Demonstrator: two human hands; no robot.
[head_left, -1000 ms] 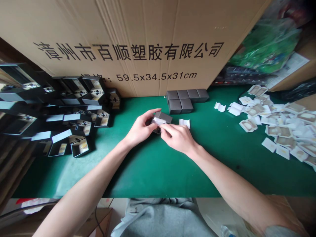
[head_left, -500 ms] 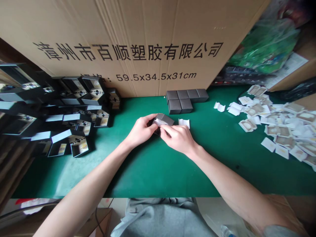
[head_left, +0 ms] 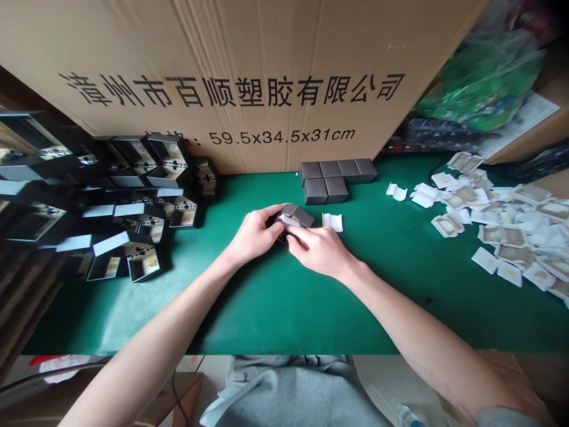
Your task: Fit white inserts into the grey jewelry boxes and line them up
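Note:
Both hands meet at a small dark grey box [head_left: 299, 212] over the middle of the green table. My left hand [head_left: 256, 235] grips its left side, thumb and fingers around it. From the right, my right hand [head_left: 320, 246] reaches to the near side of the box, fingers bent and pressed at its opening; whatever they pinch is hidden. Something pale shows inside the box under its raised lid. Beside the box, just right, lies a bent white insert [head_left: 332, 222]. Behind it stand several closed dark grey boxes [head_left: 326, 188] in two rows.
Open dark boxes [head_left: 146, 261] with pale insides crowd the left side. White and beige inserts [head_left: 511, 237] lie in a heap at the right. A large printed carton [head_left: 249, 53] closes off the back. Plastic bags [head_left: 484, 83] sit at the back right.
The lid of the held box looks slightly more raised, with more of the pale inside showing. My right fingers have shifted a little at its near side; the left hand holds still.

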